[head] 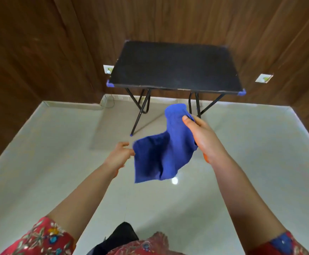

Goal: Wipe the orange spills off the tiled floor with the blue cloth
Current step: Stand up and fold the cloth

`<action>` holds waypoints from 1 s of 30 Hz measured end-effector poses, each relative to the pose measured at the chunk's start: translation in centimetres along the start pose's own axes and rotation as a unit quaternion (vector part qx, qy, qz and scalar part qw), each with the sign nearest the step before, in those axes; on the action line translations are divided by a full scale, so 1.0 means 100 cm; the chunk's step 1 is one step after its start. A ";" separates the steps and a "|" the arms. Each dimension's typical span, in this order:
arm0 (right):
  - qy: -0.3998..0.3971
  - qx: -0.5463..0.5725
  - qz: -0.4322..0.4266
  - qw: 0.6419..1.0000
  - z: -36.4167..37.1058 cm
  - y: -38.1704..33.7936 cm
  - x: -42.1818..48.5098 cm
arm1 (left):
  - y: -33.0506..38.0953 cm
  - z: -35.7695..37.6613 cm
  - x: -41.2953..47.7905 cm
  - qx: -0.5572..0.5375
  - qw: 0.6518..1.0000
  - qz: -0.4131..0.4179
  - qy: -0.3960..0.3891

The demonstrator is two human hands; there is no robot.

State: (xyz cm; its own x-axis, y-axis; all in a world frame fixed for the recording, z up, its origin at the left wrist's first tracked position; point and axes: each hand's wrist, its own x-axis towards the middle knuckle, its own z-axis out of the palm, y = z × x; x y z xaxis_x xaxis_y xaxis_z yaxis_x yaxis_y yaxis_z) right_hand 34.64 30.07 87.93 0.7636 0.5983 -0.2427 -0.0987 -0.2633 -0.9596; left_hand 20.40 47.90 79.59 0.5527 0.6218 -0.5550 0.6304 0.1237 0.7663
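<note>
The blue cloth (161, 151) hangs in the air in front of me, above the pale tiled floor (58, 162). My right hand (201, 137) grips its upper part, with the thumb on top of the fabric. My left hand (119, 155) pinches the cloth's left corner between the fingertips. The cloth droops loosely between the two hands. No orange spill shows on the visible floor; the cloth and my arms hide part of it.
A small black folding table (175, 67) with blue corner caps stands ahead against the wooden wall (39, 52). Wall sockets (108, 69) sit at both sides of it. A light reflection (174, 180) shines on the tiles below the cloth.
</note>
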 end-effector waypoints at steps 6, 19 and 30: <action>-0.060 -0.064 -0.046 0.995 -0.015 -0.028 0.009 | 0.070 0.019 0.002 0.022 0.967 0.235 -0.098; -0.023 0.365 0.125 0.922 -0.050 0.005 0.013 | 0.105 0.032 -0.001 -0.120 0.954 0.223 -0.162; 0.110 0.068 0.102 0.986 -0.031 0.030 0.033 | 0.084 0.020 0.018 -0.069 0.988 0.133 -0.038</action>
State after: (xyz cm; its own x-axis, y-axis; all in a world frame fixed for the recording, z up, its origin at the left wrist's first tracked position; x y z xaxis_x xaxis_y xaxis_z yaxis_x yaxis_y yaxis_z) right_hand 38.88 28.92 84.69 0.8375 0.3613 -0.4099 -0.3371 -0.2487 -0.9080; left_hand 27.82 48.47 84.41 0.7317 0.5866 -0.3472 0.3800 0.0719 0.9222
